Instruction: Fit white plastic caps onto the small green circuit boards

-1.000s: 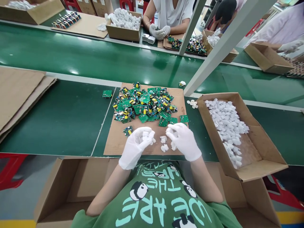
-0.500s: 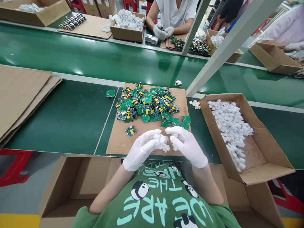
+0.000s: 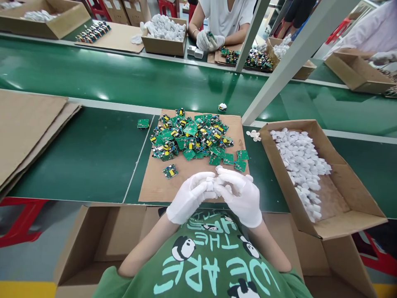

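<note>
Both of my hands wear white gloves and meet over the front of a cardboard sheet (image 3: 151, 184). My left hand (image 3: 190, 198) is closed around several small white pieces (image 3: 211, 188). My right hand (image 3: 243, 196) pinches at this cluster with bent fingers and seems to hold white pieces too; the fingers partly hide them. Beyond the hands lies a heap of small green circuit boards (image 3: 190, 130) with yellow and black components. A single board (image 3: 170, 171) lies apart, left of my hands.
To the right, an open cardboard box (image 3: 338, 198) holds many white pieces. Loose white bits (image 3: 254, 135) lie beside it. A slanted metal post (image 3: 279, 78) rises behind. One white-topped board (image 3: 222, 107) sits on the green conveyor (image 3: 124, 74). A gloved co-worker (image 3: 228, 18) handles a board opposite.
My right hand has moved left and closed in on the left hand, so their fingers now meet at the white pieces. The white-topped board has shifted left along the conveyor.
</note>
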### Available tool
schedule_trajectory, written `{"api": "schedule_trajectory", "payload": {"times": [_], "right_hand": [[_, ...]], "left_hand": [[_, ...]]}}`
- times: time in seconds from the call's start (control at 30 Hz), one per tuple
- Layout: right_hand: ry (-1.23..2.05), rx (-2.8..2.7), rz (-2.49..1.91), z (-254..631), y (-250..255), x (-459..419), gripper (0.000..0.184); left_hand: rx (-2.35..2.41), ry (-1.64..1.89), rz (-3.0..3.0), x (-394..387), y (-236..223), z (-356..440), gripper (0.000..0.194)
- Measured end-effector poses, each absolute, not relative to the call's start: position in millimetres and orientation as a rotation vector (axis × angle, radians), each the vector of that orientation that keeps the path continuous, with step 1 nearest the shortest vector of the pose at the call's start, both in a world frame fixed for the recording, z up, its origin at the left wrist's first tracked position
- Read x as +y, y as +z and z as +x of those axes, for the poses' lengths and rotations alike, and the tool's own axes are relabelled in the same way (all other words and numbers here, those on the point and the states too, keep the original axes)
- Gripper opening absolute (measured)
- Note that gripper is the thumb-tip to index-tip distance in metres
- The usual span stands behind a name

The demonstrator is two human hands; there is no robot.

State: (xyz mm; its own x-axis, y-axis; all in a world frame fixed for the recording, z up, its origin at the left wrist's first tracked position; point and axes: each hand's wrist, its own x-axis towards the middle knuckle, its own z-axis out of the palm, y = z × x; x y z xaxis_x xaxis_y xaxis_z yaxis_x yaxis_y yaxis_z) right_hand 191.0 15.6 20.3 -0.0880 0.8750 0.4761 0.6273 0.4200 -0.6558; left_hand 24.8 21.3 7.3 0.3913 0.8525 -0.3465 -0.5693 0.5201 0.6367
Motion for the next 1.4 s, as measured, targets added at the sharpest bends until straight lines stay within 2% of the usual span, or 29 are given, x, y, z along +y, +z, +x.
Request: {"api": "schedule_trajectory", "payload": {"times": [0.13,0.27,0.4,0.57,0.77,0.9,1.03,1.1,1.2,1.33,1.4], "right_hand": [[0.228,-1.925,-1.248,195,16,12,0.027],[0.252,-2.044,-1.184,201,14,10,0.038],[0.309,-2.043,-1.25,204,12,9,0.031],[0.199,-2.0,-1.188,199,10,8,0.03],[0.644,-1.969,-1.257,195,20,10,0.022],[0.966,-1.641,-1.342,188,21,11,0.015],[1.227,-1.269,-1.319,181,20,16,0.018],[1.166,-1.202,-1.373,178,17,20,0.02],[0.862,-1.391,-1.468,172,6,28,0.025],[0.433,-2.026,-1.593,163,-10,37,0.009],[0.343,-2.2,-1.613,163,-12,39,0.008]], "left_hand": [[0.683,0.911,0.524,20,9,25,0.034],[0.654,0.882,0.561,20,9,26,0.03],[0.712,0.843,0.582,21,6,26,0.032],[0.829,0.837,0.662,21,3,27,0.034],[0.869,0.866,0.772,21,3,24,0.034],[0.91,0.954,0.825,18,3,20,0.031],[0.929,1.175,0.85,17,-1,14,0.032],[0.956,1.281,0.813,19,-3,9,0.033],[1.006,1.284,0.726,25,-3,3,0.04],[1.024,1.153,0.628,27,3,-1,0.046],[1.016,1.129,0.644,25,5,-1,0.046]]}}
